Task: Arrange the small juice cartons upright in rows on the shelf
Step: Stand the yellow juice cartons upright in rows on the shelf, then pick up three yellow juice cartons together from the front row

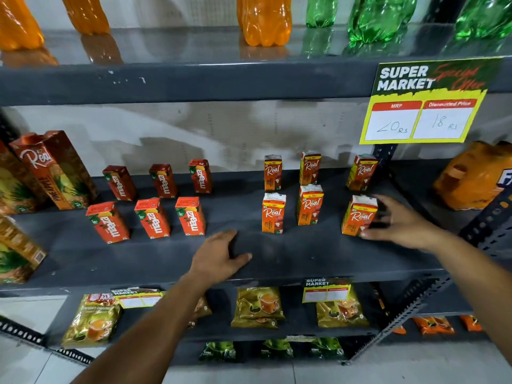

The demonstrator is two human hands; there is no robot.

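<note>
**Two hands on the juice shelf, cartons standing in rows**

Head view: the dark grey shelf [277, 261] carries two groups of small juice cartons, all upright. On the left, six red Maaza cartons [153, 217] stand in two rows of three — back row near the wall, front row closer to the edge. On the right, six orange Real cartons [309, 205] stand the same way, three behind and three in front.

The right hand [399, 223] is at the front-right Real carton [359, 215], fingers spread and loosely curved beside its right side, thumb low near its base; whether they actually grip it I cannot tell. That carton leans slightly to the left.

The left hand [219, 256] lies palm-down on the bare shelf between the two groups, fingers released and holding nothing.

At far left, tall pineapple juice cartons [55, 170] stand tilted. A yellow price sign [421, 106] hangs from the shelf above, where orange bottles [263, 20] and green bottles [379, 18] stand. Below — golden tea packets [259, 307] on the lower shelf.
</note>
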